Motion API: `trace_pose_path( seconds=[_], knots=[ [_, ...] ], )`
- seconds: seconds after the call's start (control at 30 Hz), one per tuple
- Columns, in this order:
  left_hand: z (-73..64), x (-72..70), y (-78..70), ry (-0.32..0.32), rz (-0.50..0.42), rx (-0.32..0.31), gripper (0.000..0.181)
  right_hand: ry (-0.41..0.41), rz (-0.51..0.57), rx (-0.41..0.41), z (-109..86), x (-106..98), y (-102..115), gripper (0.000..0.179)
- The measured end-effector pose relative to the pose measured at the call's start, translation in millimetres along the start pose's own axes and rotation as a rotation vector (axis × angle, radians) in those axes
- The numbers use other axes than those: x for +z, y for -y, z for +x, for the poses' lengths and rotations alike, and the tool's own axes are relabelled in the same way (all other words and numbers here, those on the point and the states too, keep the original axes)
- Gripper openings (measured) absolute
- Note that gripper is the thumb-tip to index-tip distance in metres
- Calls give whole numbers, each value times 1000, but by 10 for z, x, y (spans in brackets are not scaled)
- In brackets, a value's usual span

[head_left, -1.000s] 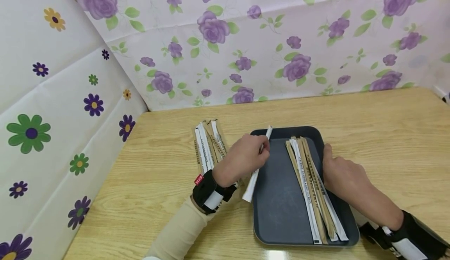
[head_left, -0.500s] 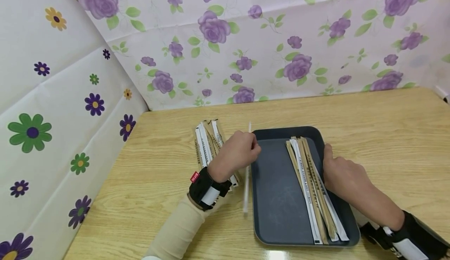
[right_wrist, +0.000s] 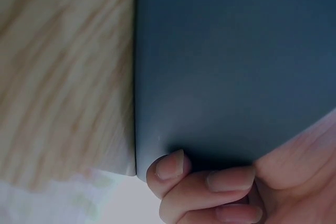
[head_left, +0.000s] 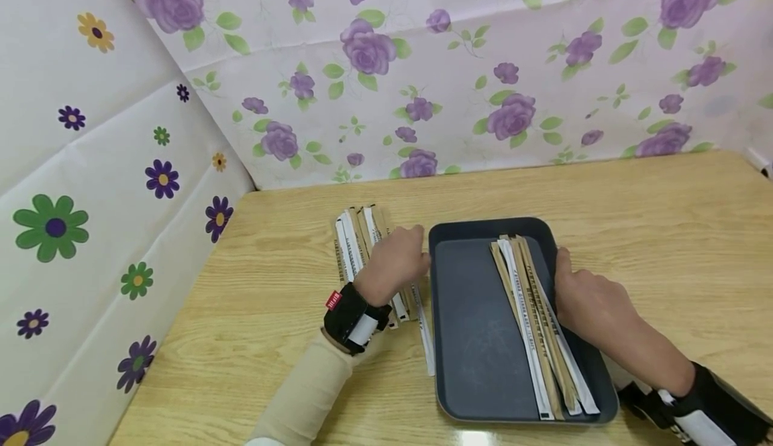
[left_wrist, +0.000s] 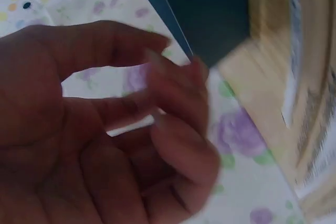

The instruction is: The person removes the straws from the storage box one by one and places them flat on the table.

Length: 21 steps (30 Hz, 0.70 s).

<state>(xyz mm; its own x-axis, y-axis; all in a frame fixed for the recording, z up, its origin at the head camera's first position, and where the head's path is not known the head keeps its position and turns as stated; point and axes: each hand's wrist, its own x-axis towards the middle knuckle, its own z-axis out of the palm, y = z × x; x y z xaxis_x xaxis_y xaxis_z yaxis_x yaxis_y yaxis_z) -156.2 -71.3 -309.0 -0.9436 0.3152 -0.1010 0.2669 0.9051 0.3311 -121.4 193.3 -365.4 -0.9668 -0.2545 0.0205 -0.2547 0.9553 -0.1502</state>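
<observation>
My left hand [head_left: 395, 265] hovers between the left pile and the tray, fingers loosely bent. In the left wrist view a gap shows between thumb and fingertips, with nothing held. Just below it a white paper-wrapped straw [head_left: 426, 342] lies on the table along the tray's left side. The left pile of wrapped straws [head_left: 350, 241], white and brown with printed lettering, is partly hidden by this hand. My right hand [head_left: 594, 305] grips the right rim of the dark grey tray [head_left: 477, 339]; its fingers curl against the outer wall in the right wrist view. Several wrapped straws [head_left: 531, 318] lie inside, towards the right.
The wooden table [head_left: 253, 305] reaches back to a flower-print sheet [head_left: 386, 84] hung behind it. Another flowered sheet [head_left: 102, 218] borders the left side. Black straps with devices sit on both wrists.
My left hand has moved left from over the tray's edge and let go of the white wrapped straw, which now lies beside the tray. My right hand and the tray have stayed put.
</observation>
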Motion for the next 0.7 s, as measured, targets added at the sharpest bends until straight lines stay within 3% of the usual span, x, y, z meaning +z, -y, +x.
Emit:
trace_pose_path(
  seconds=[0.13,0.23,0.3,0.4,0.5,0.57,0.7],
  knots=[
    [9,-9,90,13,32,-73,3,-7,1,-4,-1,2,-1,69],
    [27,2,29,2,34,-36,12,-7,5,-3,-2,-3,-1,68],
    [34,37,-78,-9,7,44,21,-10,7,-4,-3,-7,-4,69],
    [21,129,-279,-3,-19,216,23,-13,9,-5,-3,-11,-7,70],
    [-18,247,-448,49,35,376,28,-6,12,-2,-2,-12,-6,71],
    [-44,315,-522,102,108,430,35,7,13,2,-1,-10,-3,72],
    [-82,427,-592,224,241,462,43,18,12,3,3,-8,3,73]
  ],
)
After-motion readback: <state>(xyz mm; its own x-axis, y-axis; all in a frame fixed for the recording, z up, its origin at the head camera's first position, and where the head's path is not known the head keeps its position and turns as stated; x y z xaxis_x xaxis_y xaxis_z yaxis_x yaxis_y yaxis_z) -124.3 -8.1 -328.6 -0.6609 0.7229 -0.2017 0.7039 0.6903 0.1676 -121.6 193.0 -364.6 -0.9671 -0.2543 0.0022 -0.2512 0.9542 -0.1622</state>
